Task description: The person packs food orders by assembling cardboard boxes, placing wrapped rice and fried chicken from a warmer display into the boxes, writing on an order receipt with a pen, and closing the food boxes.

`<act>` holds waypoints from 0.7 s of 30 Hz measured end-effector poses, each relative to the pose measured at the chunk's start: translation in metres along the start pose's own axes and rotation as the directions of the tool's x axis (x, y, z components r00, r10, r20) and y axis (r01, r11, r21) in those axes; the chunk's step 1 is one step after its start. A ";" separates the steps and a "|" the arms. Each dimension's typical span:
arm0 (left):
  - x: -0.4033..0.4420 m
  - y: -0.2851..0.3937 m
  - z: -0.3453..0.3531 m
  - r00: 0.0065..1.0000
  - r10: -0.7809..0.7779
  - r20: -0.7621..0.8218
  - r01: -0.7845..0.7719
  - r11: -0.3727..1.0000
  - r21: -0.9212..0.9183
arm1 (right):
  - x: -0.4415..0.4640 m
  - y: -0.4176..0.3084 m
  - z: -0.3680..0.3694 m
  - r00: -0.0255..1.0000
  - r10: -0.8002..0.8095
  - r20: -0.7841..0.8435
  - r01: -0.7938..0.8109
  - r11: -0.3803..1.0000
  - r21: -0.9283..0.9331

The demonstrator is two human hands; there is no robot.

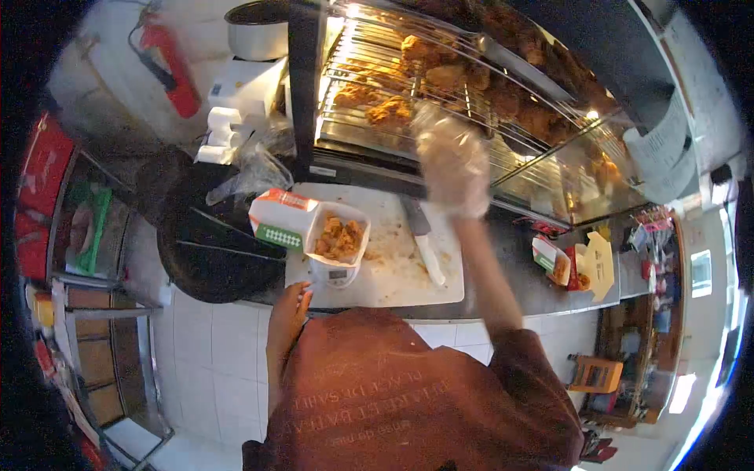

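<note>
Chicken pieces (339, 239) sit in an open box (319, 250) on the scale (342, 278), seemingly so we can read their weight. Our left hand (290, 304) is near it, loosely relaxed and empty; our gloved right hand (454, 169) is blurred before the warming cabinet (305, 78), grip unclear.

On the worktop (522, 247), a board (393, 284) carries a scale (338, 276) at left, with a food box (284, 213) on it, and a knife (427, 253) at right. Behind stands a display case (363, 179); two smaller boxes (543, 253) (599, 263) sit farther right.
</note>
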State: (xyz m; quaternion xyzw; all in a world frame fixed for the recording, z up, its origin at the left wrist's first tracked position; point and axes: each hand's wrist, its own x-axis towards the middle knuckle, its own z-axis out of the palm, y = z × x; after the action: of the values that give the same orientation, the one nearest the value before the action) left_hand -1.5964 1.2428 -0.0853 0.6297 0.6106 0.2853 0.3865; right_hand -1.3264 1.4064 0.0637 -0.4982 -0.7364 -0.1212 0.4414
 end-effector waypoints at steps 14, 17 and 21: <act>0.007 -0.002 0.005 0.998 0.006 0.066 -0.004 0.999 -0.034 | 0.173 0.130 -0.091 0.926 -0.197 0.323 0.378 0.447 -0.811; 0.003 -0.005 0.005 0.999 0.003 0.049 -0.002 1.000 -0.030 | 0.176 0.133 -0.088 0.947 -0.167 0.275 0.321 0.523 -0.790; 0.002 -0.005 0.006 0.999 -0.012 0.032 0.013 1.000 -0.007 | 0.170 0.127 -0.083 0.958 -0.173 0.228 0.286 0.609 -0.740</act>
State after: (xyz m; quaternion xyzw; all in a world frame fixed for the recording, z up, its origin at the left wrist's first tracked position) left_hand -1.5942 1.2437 -0.0930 0.6291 0.6072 0.2748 0.4001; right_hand -1.1946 1.5217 0.2099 -0.5463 -0.7005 -0.4436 0.1191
